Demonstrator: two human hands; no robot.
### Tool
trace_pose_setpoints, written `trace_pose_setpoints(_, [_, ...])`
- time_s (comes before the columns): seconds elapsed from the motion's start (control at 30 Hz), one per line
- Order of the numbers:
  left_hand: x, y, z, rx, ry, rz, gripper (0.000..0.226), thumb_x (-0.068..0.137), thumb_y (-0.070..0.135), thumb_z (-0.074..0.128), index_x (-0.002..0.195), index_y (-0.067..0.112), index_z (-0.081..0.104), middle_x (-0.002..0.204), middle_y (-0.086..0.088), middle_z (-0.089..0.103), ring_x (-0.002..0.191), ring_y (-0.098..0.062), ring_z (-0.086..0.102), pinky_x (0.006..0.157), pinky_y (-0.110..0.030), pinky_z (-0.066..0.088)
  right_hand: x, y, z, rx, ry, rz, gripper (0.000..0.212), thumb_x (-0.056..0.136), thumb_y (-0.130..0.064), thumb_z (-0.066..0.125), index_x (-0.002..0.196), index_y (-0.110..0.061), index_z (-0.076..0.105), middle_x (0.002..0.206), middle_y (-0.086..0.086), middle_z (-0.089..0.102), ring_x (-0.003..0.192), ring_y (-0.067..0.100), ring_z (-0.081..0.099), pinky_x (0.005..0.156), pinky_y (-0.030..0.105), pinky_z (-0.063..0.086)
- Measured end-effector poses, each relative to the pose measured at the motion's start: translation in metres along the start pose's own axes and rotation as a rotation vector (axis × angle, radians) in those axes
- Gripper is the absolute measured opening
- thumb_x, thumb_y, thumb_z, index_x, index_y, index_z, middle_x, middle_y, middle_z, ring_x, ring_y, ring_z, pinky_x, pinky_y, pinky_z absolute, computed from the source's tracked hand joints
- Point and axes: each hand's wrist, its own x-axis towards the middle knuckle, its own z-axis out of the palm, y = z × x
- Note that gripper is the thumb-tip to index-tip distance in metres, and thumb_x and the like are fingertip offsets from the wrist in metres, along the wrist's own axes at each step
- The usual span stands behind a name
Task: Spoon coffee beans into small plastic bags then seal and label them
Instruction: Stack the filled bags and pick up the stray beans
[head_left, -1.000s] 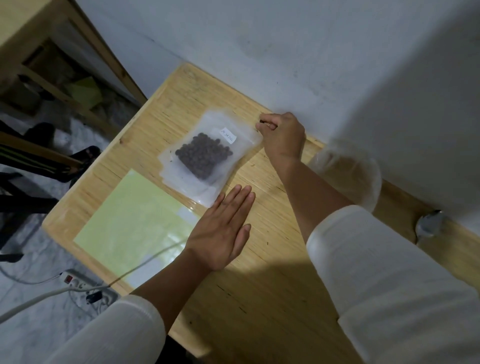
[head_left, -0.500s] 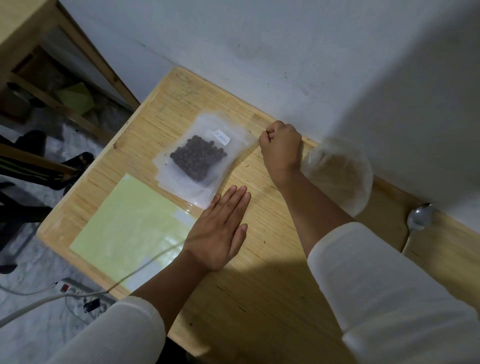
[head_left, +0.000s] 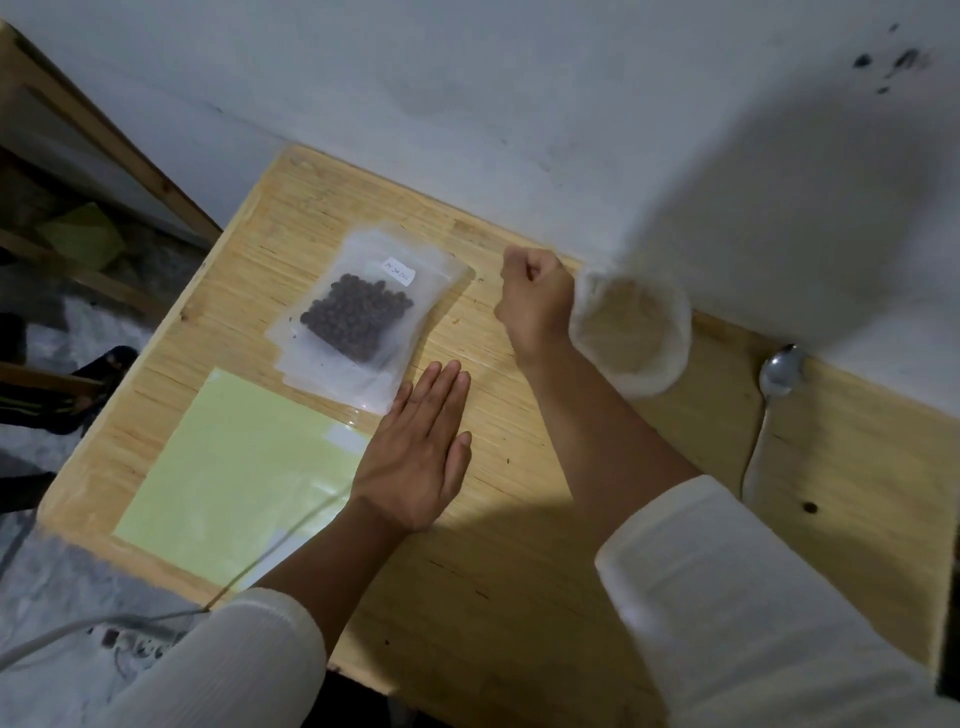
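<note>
- Two hands are at work: the left hand (head_left: 415, 447) lies flat on the table (head_left: 519, 571), palm down, fingers straight and together, holding nothing; its fingertips (head_left: 441, 376) sit just beside the near corner of the bag pile.
- Right hand (head_left: 535, 296) is curled into a fist beyond and to the right of the left hand, wrist bent, knuckles toward the wall. Whether anything small is pinched inside cannot be told.
- Filled bag (head_left: 363, 312) lies flat to the left of the fist, apart from it, on top of a few more bags. Coffee beans (head_left: 356, 319) cluster at its middle; a small white label (head_left: 399, 271) is already stuck near its top edge.
- Judged step: bag appears sealed and labelled; verify the seal. Run a fingertip along the full closure, pressing against the table, and keep the flat hand near the lower corner to stop sliding.
- Clear bowl (head_left: 631, 332) touches the right wrist on its outer side; move the forearm carefully so as not to knock it.
- Spoon (head_left: 779, 371) rests further right, near the wall.
- Green sheet (head_left: 223, 467) lies left of the left hand, partly under its wrist.
</note>
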Motion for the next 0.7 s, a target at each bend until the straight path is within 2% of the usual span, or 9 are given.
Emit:
trace_pose_setpoints(0.07, [-0.001, 0.001, 0.000, 0.006, -0.012, -0.003, 0.057, 0.097, 0.034, 0.023, 0.149, 0.009, 0.019, 0.157, -0.006, 0.014, 0.146, -0.017, 0.004, 0.119, -0.034, 0.004, -0.019, -0.004, -0.005, 0.320, -0.024, 0.176, 0.023, 0.094, -0.009, 0.046, 0.072, -0.014, 0.050, 0.061, -0.002, 0.045, 0.044, 0.005, 0.037, 0.041, 0.020, 0.032])
trace_pose_setpoints(0.13, [-0.001, 0.002, 0.000, 0.013, -0.021, 0.001, 0.058, 0.097, 0.034, 0.022, 0.149, 0.009, 0.017, 0.157, -0.007, 0.011, 0.146, -0.017, 0.002, 0.118, -0.033, 0.001, -0.039, -0.005, -0.010, 0.525, -0.042, 0.296, 0.020, 0.090, -0.002, 0.043, 0.073, -0.009, 0.049, 0.064, 0.002, 0.048, 0.046, 0.007, 0.042, 0.040, 0.019, 0.031])
trace_pose_setpoints(0.2, [-0.001, 0.003, -0.001, 0.024, -0.035, 0.010, 0.060, 0.096, 0.036, 0.018, 0.149, 0.009, 0.013, 0.157, -0.008, 0.008, 0.146, -0.018, -0.001, 0.118, -0.035, 0.000, -0.056, -0.001, -0.016, 0.626, -0.049, 0.350, 0.017, 0.087, 0.001, 0.043, 0.075, -0.006, 0.051, 0.064, 0.005, 0.049, 0.051, 0.011, 0.045, 0.045, 0.021, 0.034])
trace_pose_setpoints(0.27, [0.000, 0.002, 0.000, 0.037, -0.054, 0.025, 0.062, 0.095, 0.038, 0.014, 0.149, 0.008, 0.009, 0.157, -0.009, 0.004, 0.146, -0.018, -0.004, 0.118, -0.038, 0.000, -0.072, 0.007, -0.024, 0.645, -0.023, 0.315, 0.016, 0.086, 0.000, 0.046, 0.075, -0.005, 0.056, 0.058, 0.002, 0.045, 0.049, 0.012, 0.041, 0.046, 0.022, 0.032])
trace_pose_setpoints(0.37, [0.002, 0.001, 0.000, 0.031, -0.100, 0.063, 0.065, 0.093, 0.041, 0.010, 0.149, 0.009, 0.004, 0.158, -0.009, -0.001, 0.145, -0.018, -0.009, 0.118, -0.039, -0.003, -0.095, 0.020, -0.037, 0.488, 0.094, 0.264, 0.024, 0.092, -0.015, 0.050, 0.071, -0.010, 0.061, 0.045, -0.005, 0.034, 0.042, 0.008, 0.031, 0.042, 0.020, 0.025])
trace_pose_setpoints(0.47, [0.003, 0.003, -0.003, 0.036, -0.114, 0.146, 0.068, 0.091, 0.041, 0.010, 0.149, 0.006, 0.007, 0.157, -0.011, 0.004, 0.145, -0.020, -0.005, 0.117, -0.039, -0.002, -0.121, 0.031, -0.053, 0.271, 0.284, 0.255, 0.026, 0.093, -0.029, 0.052, 0.074, -0.020, 0.067, 0.048, -0.009, 0.042, 0.046, 0.004, 0.037, 0.047, 0.019, 0.034])
trace_pose_setpoints(0.57, [0.003, 0.012, -0.005, 0.033, -0.138, 0.235, 0.070, 0.090, 0.043, 0.009, 0.149, 0.005, 0.011, 0.158, -0.012, 0.006, 0.145, -0.023, -0.003, 0.117, -0.040, -0.001, -0.145, 0.047, -0.072, 0.112, 0.519, 0.195, 0.018, 0.092, -0.027, 0.054, 0.091, -0.019, 0.071, 0.071, -0.015, 0.061, 0.070, 0.000, 0.056, 0.069, 0.018, 0.045])
trace_pose_setpoints(0.63, [0.000, 0.021, -0.002, -0.005, -0.175, 0.284, 0.072, 0.090, 0.045, 0.008, 0.150, 0.006, 0.009, 0.158, -0.011, 0.005, 0.145, -0.023, -0.003, 0.117, -0.039, -0.002, -0.163, 0.061, -0.089, 0.024, 0.709, 0.208, 0.020, 0.089, -0.026, 0.061, 0.101, -0.014, 0.071, 0.080, -0.005, 0.065, 0.077, 0.007, 0.058, 0.068, 0.018, 0.045])
trace_pose_setpoints(0.7, [-0.001, 0.031, 0.002, 0.009, -0.203, 0.328, 0.074, 0.087, 0.045, 0.003, 0.150, 0.006, 0.006, 0.158, -0.011, 0.004, 0.145, -0.023, -0.004, 0.116, -0.038, -0.003, -0.181, 0.073, -0.108, -0.074, 0.852, 0.233, 0.022, 0.087, -0.025, 0.063, 0.105, -0.014, 0.070, 0.084, -0.001, 0.065, 0.074, 0.008, 0.054, 0.065, 0.018, 0.044])
